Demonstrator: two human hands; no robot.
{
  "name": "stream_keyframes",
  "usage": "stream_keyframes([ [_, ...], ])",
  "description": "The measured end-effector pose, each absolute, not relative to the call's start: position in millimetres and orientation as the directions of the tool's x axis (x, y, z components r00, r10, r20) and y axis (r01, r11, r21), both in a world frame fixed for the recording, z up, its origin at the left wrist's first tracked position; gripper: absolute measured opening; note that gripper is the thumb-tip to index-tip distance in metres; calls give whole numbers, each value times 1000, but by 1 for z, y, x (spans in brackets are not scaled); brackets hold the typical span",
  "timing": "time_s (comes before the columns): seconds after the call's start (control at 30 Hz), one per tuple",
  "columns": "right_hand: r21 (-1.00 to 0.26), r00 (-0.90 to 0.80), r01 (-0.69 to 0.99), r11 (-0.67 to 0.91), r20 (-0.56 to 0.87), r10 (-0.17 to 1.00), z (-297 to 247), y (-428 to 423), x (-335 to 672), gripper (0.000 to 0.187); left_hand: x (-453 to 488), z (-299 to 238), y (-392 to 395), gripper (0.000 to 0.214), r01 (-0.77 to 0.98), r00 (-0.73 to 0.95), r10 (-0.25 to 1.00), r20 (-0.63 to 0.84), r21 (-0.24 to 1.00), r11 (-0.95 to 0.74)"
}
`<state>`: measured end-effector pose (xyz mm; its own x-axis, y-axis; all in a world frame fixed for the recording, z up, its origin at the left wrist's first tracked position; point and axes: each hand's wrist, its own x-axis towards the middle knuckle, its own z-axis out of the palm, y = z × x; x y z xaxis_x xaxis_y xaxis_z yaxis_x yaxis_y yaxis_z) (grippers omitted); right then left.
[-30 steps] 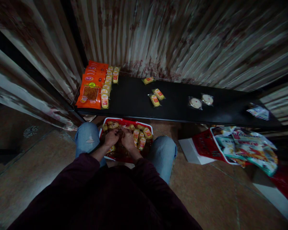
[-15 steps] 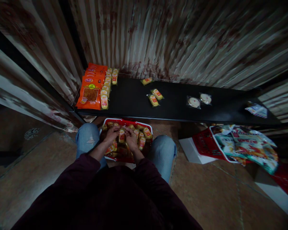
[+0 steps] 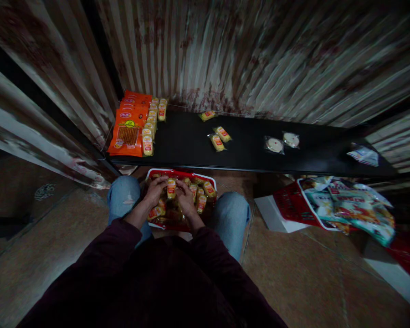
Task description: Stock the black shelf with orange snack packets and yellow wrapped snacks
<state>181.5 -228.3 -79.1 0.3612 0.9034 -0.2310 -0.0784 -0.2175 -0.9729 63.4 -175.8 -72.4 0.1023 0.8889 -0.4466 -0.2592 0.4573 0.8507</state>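
Between my knees stands a red basket [image 3: 172, 172] with a white rim, full of small yellow cakes in clear wrappers. My left hand [image 3: 153, 191] and my right hand [image 3: 185, 197] are over it, their fingers closed on the two sides of one wrapped cake [image 3: 171, 189]. That cake is upright, its red and white label facing me. More wrapped cakes [image 3: 201, 203] lie to the right of my right hand, and others [image 3: 157, 210] sit below my left hand.
A black shelf [image 3: 187, 146] runs across in front. Orange snack bags [image 3: 128, 132] and a row of wrapped cakes [image 3: 148, 145] fill its left end. Loose cakes [image 3: 217, 142], round white packets [image 3: 274, 145] and a pale packet [image 3: 364, 156] lie farther right. Another red basket [image 3: 290, 209] holds snack bags.
The wrapped cake between my hands has risen slightly, and my fingers sit closer along its sides. The shelf goods stay where they were; the view has shifted a little.
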Motion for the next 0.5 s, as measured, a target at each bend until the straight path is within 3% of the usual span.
stream_keyframes([
  [0.2,-930,311,-266,-256,-334,890,-73,-234,178,42,63,-62,-176,37,-423,121,882,-455,780,460],
  [0.5,-818,210,-491,-298,-443,871,-58,-241,169,50,62,-58,-176,32,-443,112,896,-431,785,433],
])
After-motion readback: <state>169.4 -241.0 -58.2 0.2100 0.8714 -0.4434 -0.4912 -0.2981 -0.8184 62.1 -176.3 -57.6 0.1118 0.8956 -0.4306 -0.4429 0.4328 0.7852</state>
